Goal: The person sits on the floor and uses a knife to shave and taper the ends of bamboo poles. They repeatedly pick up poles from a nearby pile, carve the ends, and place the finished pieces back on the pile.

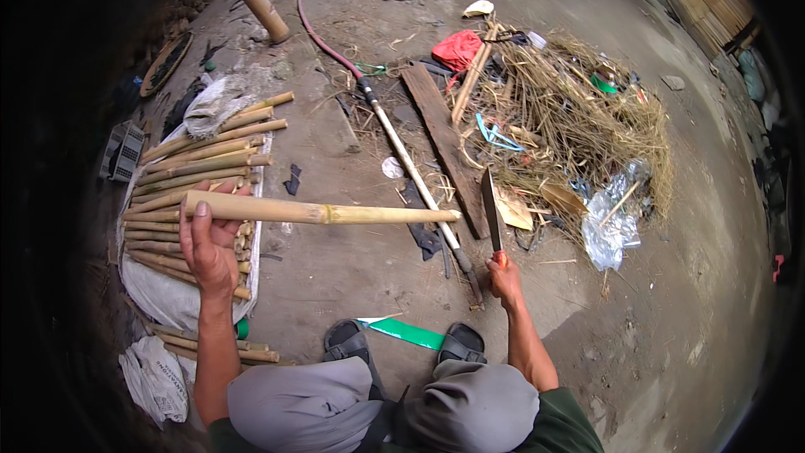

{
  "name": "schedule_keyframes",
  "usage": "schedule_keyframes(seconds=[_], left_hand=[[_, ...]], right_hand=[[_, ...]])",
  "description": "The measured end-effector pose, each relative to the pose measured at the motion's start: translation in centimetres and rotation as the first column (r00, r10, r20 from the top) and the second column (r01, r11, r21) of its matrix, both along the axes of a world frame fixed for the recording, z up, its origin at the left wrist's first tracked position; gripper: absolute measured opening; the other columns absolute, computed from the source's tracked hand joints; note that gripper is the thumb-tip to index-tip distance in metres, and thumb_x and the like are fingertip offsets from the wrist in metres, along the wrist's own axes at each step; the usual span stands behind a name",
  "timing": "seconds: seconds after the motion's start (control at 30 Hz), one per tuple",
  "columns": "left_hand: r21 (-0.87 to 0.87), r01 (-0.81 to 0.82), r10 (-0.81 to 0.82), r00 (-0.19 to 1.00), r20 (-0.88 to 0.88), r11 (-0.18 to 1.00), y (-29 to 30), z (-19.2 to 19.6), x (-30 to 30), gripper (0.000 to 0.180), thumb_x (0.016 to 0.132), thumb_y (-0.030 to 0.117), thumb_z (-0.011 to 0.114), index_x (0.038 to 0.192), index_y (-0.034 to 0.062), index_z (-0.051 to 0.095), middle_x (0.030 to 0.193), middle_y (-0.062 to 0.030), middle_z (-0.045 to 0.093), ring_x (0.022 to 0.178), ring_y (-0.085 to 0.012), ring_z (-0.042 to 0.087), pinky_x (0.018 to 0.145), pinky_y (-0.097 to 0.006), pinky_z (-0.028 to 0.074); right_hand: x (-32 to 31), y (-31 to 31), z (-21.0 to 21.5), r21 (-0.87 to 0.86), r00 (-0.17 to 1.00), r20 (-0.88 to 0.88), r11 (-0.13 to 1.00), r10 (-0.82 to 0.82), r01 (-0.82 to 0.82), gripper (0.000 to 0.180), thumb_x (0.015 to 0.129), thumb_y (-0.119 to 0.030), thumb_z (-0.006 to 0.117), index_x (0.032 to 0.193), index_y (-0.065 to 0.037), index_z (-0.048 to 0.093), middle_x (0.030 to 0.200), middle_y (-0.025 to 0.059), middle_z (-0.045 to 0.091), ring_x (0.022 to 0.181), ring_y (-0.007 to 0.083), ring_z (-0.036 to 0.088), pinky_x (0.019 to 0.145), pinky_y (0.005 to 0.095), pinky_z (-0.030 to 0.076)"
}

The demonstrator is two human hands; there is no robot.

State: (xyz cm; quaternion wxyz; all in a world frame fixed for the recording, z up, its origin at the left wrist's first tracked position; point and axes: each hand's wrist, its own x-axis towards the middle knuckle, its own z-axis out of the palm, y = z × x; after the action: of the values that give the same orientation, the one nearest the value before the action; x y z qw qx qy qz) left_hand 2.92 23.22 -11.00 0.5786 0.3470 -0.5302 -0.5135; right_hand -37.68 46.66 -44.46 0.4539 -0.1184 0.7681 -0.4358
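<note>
Currently the left hand (210, 243) is gripping one long pale bamboo pole (323, 213), fingers closed round its thick end. One pole only is being held; it is lying nearly level across the view, long axis left to right, free tip pointing right toward the dark-bladed knife (490, 210). The right hand (504, 275) is clenching that single knife's handle, blade pointing up and away. Roughly twenty cut bamboo sticks (197, 169) are lying stacked on a white sack (159, 298) on the concrete floor (335, 277).
</note>
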Motion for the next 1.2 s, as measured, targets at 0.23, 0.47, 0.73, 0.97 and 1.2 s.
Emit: schedule_keyframes(seconds=[0.23, 0.47, 0.73, 0.97, 1.2], left_hand=[[-0.079, 0.039, -0.039, 0.999, -0.003, 0.996, -0.8, 3.2, -4.0, 0.037, 0.108, 0.024, 0.052, 0.136, -0.0004, 0.047, 0.125, -0.0228, 0.064, 0.114, -0.0416, 0.069, 0.093, -0.049, 0.062], [-0.057, 0.03, -0.023, 0.993, 0.112, 0.998, -0.4, 1.7, -6.6, 0.032, 0.101, 0.027, 0.07, 0.118, 0.0065, 0.052, 0.107, -0.0115, 0.067, 0.089, -0.0184, 0.07, 0.079, -0.037, 0.063], [-0.456, 0.277, -0.009, 0.863, 0.506, 0.846, 2.5, 6.1, -12.9, 0.042, 0.1, 0.04, 0.066, 0.106, 0.0015, 0.051, 0.095, -0.007, 0.054, 0.089, -0.0138, 0.051, 0.087, -0.034, 0.045], [-0.476, 0.336, -0.054, 0.857, 0.512, 0.812, 3.5, 7.6, -15.8, 0.045, 0.099, 0.04, 0.067, 0.108, 0.0005, 0.05, 0.097, -0.0105, 0.052, 0.091, -0.0163, 0.052, 0.083, -0.032, 0.046], [-0.478, 0.372, -0.075, 0.844, 0.532, 0.796, 4.3, 7.2, -16.4, 0.043, 0.099, 0.036, 0.07, 0.109, 0.0, 0.049, 0.097, -0.0104, 0.05, 0.086, -0.0153, 0.05, 0.08, -0.031, 0.045]], right_hand=[[0.8, 0.8, 3.3, -0.124, 0.968, 0.208, 0.978, -0.143, 0.17, 0.015, 0.096, -0.018, 0.067, 0.094, -0.009, 0.055, 0.061, 0.0016, 0.052, 0.044, 0.0145, 0.052, 0.038, 0.0311, 0.038], [3.3, 1.0, 7.4, -0.223, 0.984, -0.107, 0.968, -0.143, 0.116, 0.018, 0.098, -0.021, 0.068, 0.099, -0.006, 0.058, 0.066, 0.0022, 0.056, 0.051, 0.0122, 0.055, 0.045, 0.0295, 0.044], [7.6, -3.2, 24.1, -0.463, 0.824, -0.556, 0.783, 0.109, -0.416, 0.025, 0.091, -0.01, 0.069, 0.113, -0.003, 0.06, 0.082, 0.0142, 0.064, 0.071, 0.0202, 0.063, 0.066, 0.0382, 0.053], [6.6, -4.9, 29.6, -0.385, 0.887, -0.361, 0.82, 0.288, -0.423, 0.033, 0.087, -0.01, 0.071, 0.117, -0.004, 0.058, 0.09, 0.0226, 0.068, 0.08, 0.0443, 0.069, 0.07, 0.0481, 0.055], [7.1, -3.2, 28.4, -0.525, 0.763, -0.636, 0.657, 0.119, -0.54, 0.036, 0.08, -0.002, 0.067, 0.114, -0.001, 0.058, 0.092, 0.0229, 0.065, 0.085, 0.0446, 0.069, 0.075, 0.047, 0.056]])
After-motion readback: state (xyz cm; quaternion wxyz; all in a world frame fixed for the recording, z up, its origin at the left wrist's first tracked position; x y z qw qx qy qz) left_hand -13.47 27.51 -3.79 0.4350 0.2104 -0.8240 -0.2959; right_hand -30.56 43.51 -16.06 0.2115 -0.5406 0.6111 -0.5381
